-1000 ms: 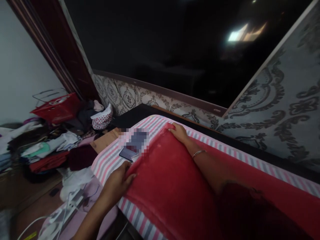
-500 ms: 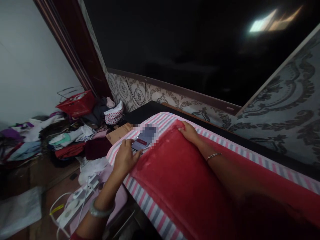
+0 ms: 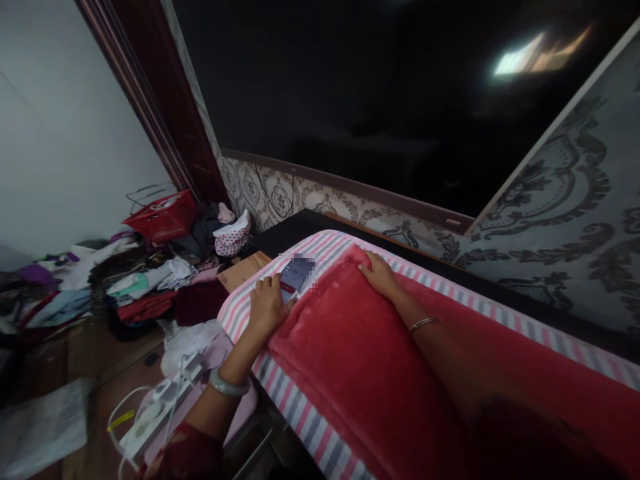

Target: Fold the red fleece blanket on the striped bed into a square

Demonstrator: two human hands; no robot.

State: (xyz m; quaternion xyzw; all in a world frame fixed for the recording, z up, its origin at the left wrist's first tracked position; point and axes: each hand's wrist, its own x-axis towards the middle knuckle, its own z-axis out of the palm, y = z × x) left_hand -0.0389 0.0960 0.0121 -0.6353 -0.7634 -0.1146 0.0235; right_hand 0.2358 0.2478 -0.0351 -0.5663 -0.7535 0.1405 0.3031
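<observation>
A red plush cloth (image 3: 345, 333) is spread over an ironing board (image 3: 300, 393) with a pink, white and grey striped cover. On the stripes beyond the cloth's left edge lies a smartphone (image 3: 299, 272), partly blurred out. My left hand (image 3: 266, 308) is on the phone's lower end, with bent fingers on one side and the thumb on the other, by the cloth's edge. At the cloth's far corner my right hand (image 3: 379, 273) pinches the edge, thumb on top and the other fingers partly hidden.
A large dark television (image 3: 350, 87) hangs behind the board. Piled clothes (image 3: 150, 280) and a red basket (image 3: 165, 217) occupy the left. A white power strip (image 3: 155, 413) with cables lies low beside the board. A cardboard piece (image 3: 245, 267) is near the board's tip.
My left hand has shifted right and slightly up, covering more of the phone's lower end. My right hand keeps its place on the cloth's far corner. The view has tilted slightly.
</observation>
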